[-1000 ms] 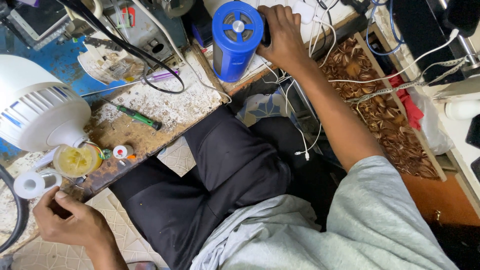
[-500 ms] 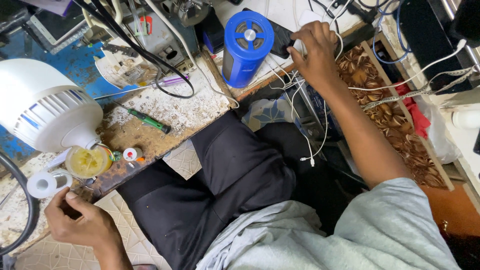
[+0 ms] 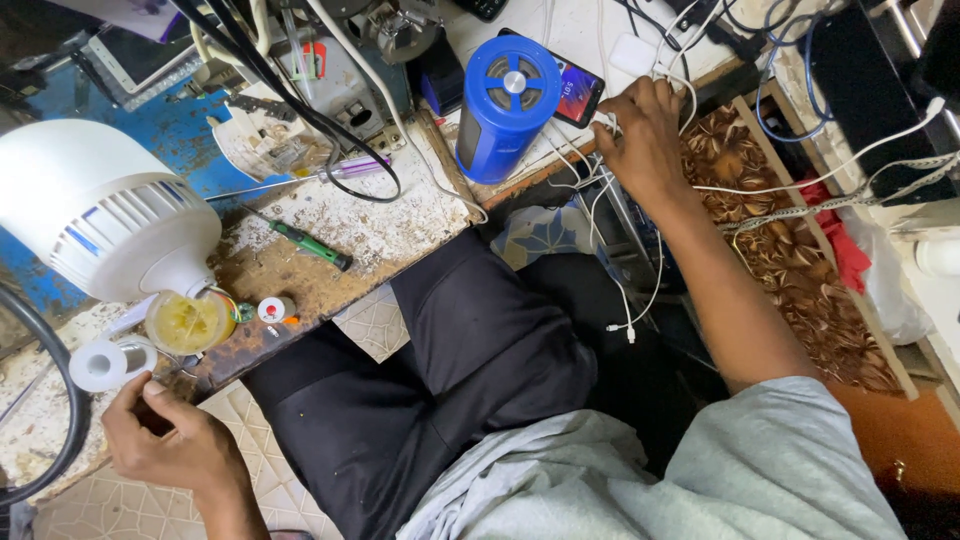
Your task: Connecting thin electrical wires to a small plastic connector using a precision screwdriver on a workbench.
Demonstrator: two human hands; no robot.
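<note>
While the left hand (image 3: 165, 440) rests curled at the bench (image 3: 380, 235) edge, fingertips pinched on something too small to tell, a white bulb (image 3: 95, 215) lies beside it, base pointing right toward a yellow cup (image 3: 187, 322). A green screwdriver (image 3: 312, 245) lies diagonally. Past the upright blue speaker (image 3: 505, 105), the right hand (image 3: 645, 130) grips white cables (image 3: 625, 250), which trail down.
</note>
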